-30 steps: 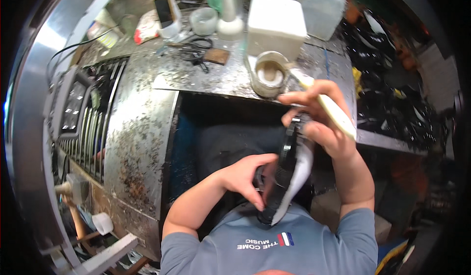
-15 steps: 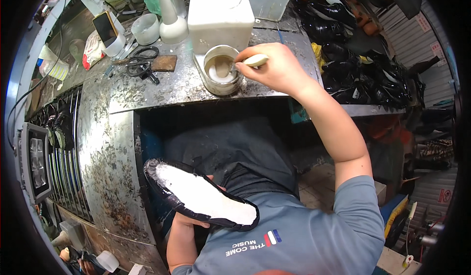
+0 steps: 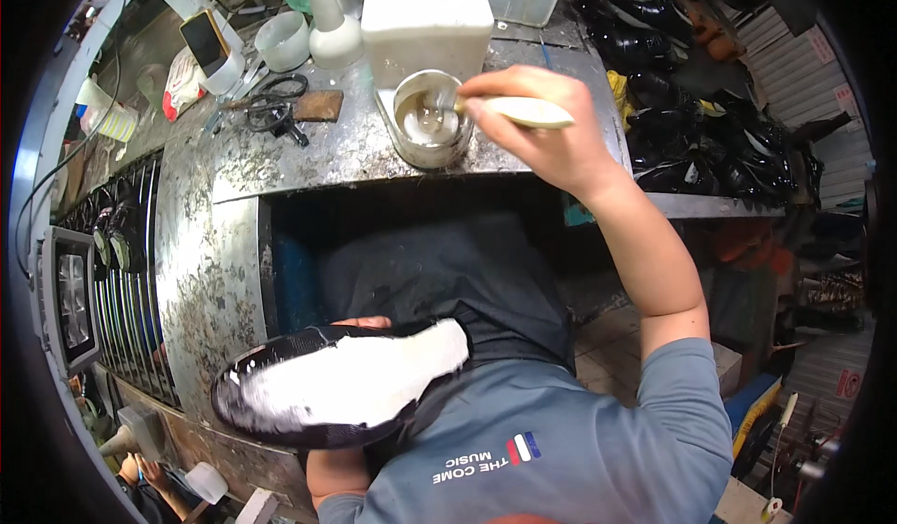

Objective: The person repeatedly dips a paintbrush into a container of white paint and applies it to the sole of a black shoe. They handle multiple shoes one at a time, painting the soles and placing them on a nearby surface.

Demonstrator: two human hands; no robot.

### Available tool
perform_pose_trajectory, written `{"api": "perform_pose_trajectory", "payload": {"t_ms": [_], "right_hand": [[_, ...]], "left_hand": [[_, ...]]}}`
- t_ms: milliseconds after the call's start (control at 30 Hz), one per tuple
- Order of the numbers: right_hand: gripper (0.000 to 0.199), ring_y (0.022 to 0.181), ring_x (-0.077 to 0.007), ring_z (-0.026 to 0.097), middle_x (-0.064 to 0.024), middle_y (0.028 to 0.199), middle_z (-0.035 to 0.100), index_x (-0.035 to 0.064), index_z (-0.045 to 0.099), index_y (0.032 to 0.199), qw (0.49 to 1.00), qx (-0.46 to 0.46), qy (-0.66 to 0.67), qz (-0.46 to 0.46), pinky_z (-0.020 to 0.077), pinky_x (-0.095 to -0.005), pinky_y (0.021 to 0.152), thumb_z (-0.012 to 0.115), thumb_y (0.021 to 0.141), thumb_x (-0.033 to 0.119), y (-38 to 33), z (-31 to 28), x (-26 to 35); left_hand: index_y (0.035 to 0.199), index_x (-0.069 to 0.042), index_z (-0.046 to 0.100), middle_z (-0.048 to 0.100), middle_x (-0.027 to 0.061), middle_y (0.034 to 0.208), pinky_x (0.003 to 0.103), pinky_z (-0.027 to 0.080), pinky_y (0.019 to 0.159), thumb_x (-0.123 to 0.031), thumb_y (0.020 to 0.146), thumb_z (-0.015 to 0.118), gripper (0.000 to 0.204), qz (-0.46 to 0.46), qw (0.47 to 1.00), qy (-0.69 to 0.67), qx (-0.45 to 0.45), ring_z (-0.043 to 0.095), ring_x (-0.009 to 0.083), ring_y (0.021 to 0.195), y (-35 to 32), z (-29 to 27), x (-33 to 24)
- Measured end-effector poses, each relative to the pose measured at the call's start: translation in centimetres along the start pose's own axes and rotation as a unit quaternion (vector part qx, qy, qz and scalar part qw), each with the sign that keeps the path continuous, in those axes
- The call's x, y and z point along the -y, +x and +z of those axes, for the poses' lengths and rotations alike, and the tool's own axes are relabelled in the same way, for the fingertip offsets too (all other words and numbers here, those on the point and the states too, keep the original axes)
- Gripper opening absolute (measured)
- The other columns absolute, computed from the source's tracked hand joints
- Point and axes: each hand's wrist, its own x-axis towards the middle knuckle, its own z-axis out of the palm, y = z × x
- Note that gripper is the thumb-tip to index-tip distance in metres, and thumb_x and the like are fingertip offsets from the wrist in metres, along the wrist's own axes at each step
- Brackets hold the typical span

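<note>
My left hand (image 3: 364, 322) grips a black shoe upper (image 3: 341, 384) from beneath, bottom side up over my lap. Its underside is white, with a black edge folded in around it; only my fingertips show past the rim. At the bench my right hand (image 3: 551, 127) pinches a brush (image 3: 531, 111) by its pale handle. The bristle end is down inside a round, cloudy glue pot (image 3: 428, 153) holding whitish liquid. Behind that pot stands a big white plastic container (image 3: 427, 34).
Left on the metal bench (image 3: 327, 164) lie black scissors (image 3: 271, 104), a brown block (image 3: 318, 106), a cone-topped bottle (image 3: 334, 38) and a phone (image 3: 204, 43). Black shoes (image 3: 673, 122) pile up on the right. A lamp (image 3: 73, 300) stands far left; another person's hands (image 3: 154, 477) show lower left.
The shoe upper has swung left and turned flatter, its toe end now farther left. My right hand stays at the pot, and the brush handle has tipped to lie more level, pointing right.
</note>
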Motion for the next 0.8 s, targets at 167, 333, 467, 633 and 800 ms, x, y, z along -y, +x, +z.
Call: {"api": "perform_pose_trajectory", "payload": {"t_ms": [167, 333, 467, 633, 800], "right_hand": [[0.017, 0.078, -0.0253, 0.073, -0.0102, 0.089, 0.075, 0.0058, 0.077, 0.099, 0.999, 0.033, -0.03, -0.002, 0.0565, -0.0328, 0.068, 0.078, 0.088, 0.019, -1.1, 0.3, -0.8], [0.022, 0.082, -0.024, 0.073, -0.0128, 0.094, 0.075, 0.0043, 0.078, 0.105, 0.997, 0.026, 0.078, 0.014, 0.0561, -0.0333, 0.073, 0.08, 0.087, 0.016, -2.1, -0.8, 1.2], [0.025, 0.087, -0.0247, 0.074, -0.0128, 0.098, 0.077, 0.0024, 0.078, 0.106, 0.969, 0.079, 0.235, 0.003, 0.0566, -0.0338, 0.081, 0.082, 0.084, 0.014, -4.1, -0.7, 3.0], [0.019, 0.08, -0.0235, 0.075, -0.0114, 0.091, 0.077, 0.0025, 0.077, 0.097, 0.932, 0.096, 0.348, 0.008, 0.0594, -0.0325, 0.072, 0.083, 0.08, 0.009, -5.5, 0.6, 6.4], [0.017, 0.076, -0.0227, 0.074, -0.0109, 0.089, 0.077, 0.0029, 0.077, 0.095, 0.936, 0.052, 0.347, -0.014, 0.0588, -0.0315, 0.068, 0.082, 0.081, 0.01, -4.9, 1.7, 7.0]], "left_hand": [[0.135, -0.004, 0.047, 0.063, 0.0202, 0.126, 0.052, 0.054, 0.1, -0.023, 0.083, 0.08, 0.065, 0.216, 0.927, 0.306, 0.019, 0.064, 0.0372, 0.115, 1.6, 2.6, -3.5], [0.131, -0.007, 0.047, 0.065, 0.0195, 0.122, 0.053, 0.059, 0.094, -0.017, 0.094, 0.069, 0.044, 0.374, 0.776, 0.505, 0.055, 0.069, 0.0391, 0.108, 3.8, 4.2, -7.1], [0.132, -0.013, 0.047, 0.063, 0.015, 0.126, 0.053, 0.057, 0.098, -0.01, 0.097, 0.061, 0.038, 0.35, 0.709, 0.598, 0.133, 0.068, 0.0367, 0.112, 3.7, 4.5, -11.1], [0.14, -0.019, 0.042, 0.059, 0.0107, 0.13, 0.053, 0.055, 0.102, -0.014, 0.1, 0.058, 0.043, 0.345, 0.647, 0.653, 0.191, 0.064, 0.0331, 0.117, 3.0, 4.5, -13.4], [0.142, -0.025, 0.041, 0.057, 0.0074, 0.133, 0.052, 0.053, 0.105, -0.018, 0.1, 0.055, 0.045, 0.318, 0.642, 0.664, 0.211, 0.06, 0.0313, 0.122, 2.3, 5.1, -14.5]]}}
